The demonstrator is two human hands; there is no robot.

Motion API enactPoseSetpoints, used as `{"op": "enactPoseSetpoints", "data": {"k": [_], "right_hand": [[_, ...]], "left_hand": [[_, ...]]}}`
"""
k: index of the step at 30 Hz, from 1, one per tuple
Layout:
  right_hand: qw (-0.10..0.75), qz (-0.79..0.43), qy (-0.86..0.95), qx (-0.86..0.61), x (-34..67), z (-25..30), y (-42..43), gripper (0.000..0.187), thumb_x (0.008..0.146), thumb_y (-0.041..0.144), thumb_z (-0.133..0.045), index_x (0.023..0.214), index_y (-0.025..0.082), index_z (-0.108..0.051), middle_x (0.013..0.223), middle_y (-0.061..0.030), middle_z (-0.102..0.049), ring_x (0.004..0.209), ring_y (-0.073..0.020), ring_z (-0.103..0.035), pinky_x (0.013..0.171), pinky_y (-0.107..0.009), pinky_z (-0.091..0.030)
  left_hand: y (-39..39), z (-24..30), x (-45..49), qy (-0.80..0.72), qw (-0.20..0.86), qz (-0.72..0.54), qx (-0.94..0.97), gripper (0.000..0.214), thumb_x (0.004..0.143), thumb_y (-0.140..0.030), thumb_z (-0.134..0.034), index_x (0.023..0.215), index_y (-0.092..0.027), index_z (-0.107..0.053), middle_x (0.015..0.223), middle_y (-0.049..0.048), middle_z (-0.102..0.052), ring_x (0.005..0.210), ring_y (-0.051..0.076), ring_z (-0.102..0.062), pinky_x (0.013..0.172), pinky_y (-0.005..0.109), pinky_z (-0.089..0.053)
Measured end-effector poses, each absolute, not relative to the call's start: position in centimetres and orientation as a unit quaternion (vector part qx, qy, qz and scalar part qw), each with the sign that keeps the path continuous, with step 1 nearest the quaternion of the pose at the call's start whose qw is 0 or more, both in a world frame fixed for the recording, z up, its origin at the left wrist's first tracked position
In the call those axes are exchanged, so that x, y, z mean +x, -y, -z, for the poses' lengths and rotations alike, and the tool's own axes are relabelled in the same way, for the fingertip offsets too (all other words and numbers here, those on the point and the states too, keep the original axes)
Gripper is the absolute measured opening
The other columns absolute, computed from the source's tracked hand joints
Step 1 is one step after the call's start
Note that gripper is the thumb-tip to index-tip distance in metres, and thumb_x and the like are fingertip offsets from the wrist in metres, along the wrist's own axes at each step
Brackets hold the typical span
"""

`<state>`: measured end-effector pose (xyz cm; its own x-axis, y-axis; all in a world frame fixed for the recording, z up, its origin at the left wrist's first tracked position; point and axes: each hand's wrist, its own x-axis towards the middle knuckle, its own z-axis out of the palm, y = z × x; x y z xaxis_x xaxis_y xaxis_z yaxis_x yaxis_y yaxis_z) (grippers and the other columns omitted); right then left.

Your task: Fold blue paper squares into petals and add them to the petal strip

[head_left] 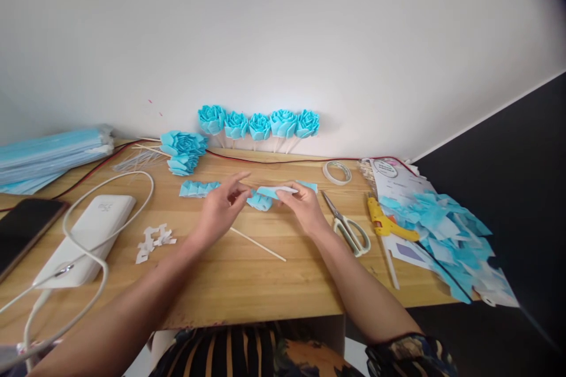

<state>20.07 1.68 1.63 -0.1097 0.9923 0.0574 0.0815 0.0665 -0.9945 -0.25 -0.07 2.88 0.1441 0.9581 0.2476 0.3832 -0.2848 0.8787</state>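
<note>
My left hand (220,207) and my right hand (302,205) meet over the wooden desk (247,274) on a strip of folded light-blue paper (265,195). The right hand's fingers are closed on the strip's right end. The left hand pinches its left end, with the index finger stretched out. A thin white stick (257,243) lies on the desk just below the hands. Another pleated blue strip (197,188) lies to the left of them.
Several blue paper roses on sticks (259,125) lean on the wall, with a stack of folded petals (182,152) beside them. Scissors (349,227), a yellow glue gun (384,222), a tape roll (336,172) and blue scraps (442,230) lie right. A power bank (88,235), phone (22,230) and cable lie left.
</note>
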Motion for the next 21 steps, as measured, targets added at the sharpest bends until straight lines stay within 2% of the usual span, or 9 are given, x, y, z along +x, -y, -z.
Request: {"op": "enactPoseSetpoints", "data": {"k": [3, 5, 9, 14, 21], "right_hand": [[0.521, -0.499, 0.503, -0.477, 20.4, -1.4, -2.2, 0.023, 0.070, 0.039, -0.072, 0.081, 0.019, -0.069, 0.072, 0.0013, -0.066, 0.062, -0.0124, -0.055, 0.064, -0.027, -0.046], [0.530, -0.509, 0.486, -0.473, 20.5, -1.3, -2.4, 0.024, 0.069, 0.039, -0.073, 0.081, 0.019, -0.069, 0.071, 0.0017, -0.065, 0.061, -0.0122, -0.054, 0.064, -0.027, -0.046], [0.531, -0.521, 0.487, -0.458, 20.2, -1.2, -2.2, 0.021, 0.070, 0.037, -0.073, 0.078, 0.018, -0.069, 0.063, 0.0028, -0.061, 0.059, -0.0115, -0.053, 0.063, -0.027, -0.045], [0.532, -0.532, 0.490, -0.441, 19.8, -1.2, -1.9, 0.020, 0.069, 0.035, -0.074, 0.075, 0.017, -0.068, 0.060, 0.0031, -0.060, 0.057, -0.0113, -0.052, 0.061, -0.026, -0.044], [0.582, -0.517, 0.454, -0.433, 21.3, -1.6, -3.2, 0.022, 0.066, 0.035, -0.076, 0.073, 0.017, -0.065, 0.059, 0.0033, -0.059, 0.055, -0.0100, -0.051, 0.057, -0.025, -0.045]], "left_hand": [[1.4, -2.9, -0.8, -0.433, 0.256, -0.318, 0.804, 0.019, 0.089, -0.024, -0.049, 0.098, -0.018, -0.065, 0.088, 0.0046, -0.068, 0.073, 0.016, -0.058, 0.070, 0.027, -0.044], [2.5, -2.4, -1.0, -0.348, 0.190, -0.212, 0.893, 0.016, 0.088, -0.023, -0.051, 0.097, -0.019, -0.064, 0.094, 0.0065, -0.067, 0.087, 0.020, -0.059, 0.080, 0.032, -0.044], [3.5, -0.5, -1.1, -0.347, 0.086, -0.086, 0.930, 0.015, 0.091, -0.021, -0.049, 0.089, -0.017, -0.063, 0.090, 0.0085, -0.064, 0.088, 0.022, -0.055, 0.079, 0.035, -0.042], [3.4, 0.4, -1.7, -0.360, 0.010, -0.043, 0.932, 0.016, 0.092, -0.018, -0.048, 0.082, -0.015, -0.060, 0.083, 0.0066, -0.063, 0.081, 0.022, -0.054, 0.072, 0.035, -0.039], [4.9, -1.2, 1.5, -0.245, -0.058, -0.082, 0.964, 0.013, 0.093, -0.016, -0.046, 0.084, -0.016, -0.055, 0.080, 0.0048, -0.061, 0.078, 0.021, -0.053, 0.073, 0.035, -0.037]]}}
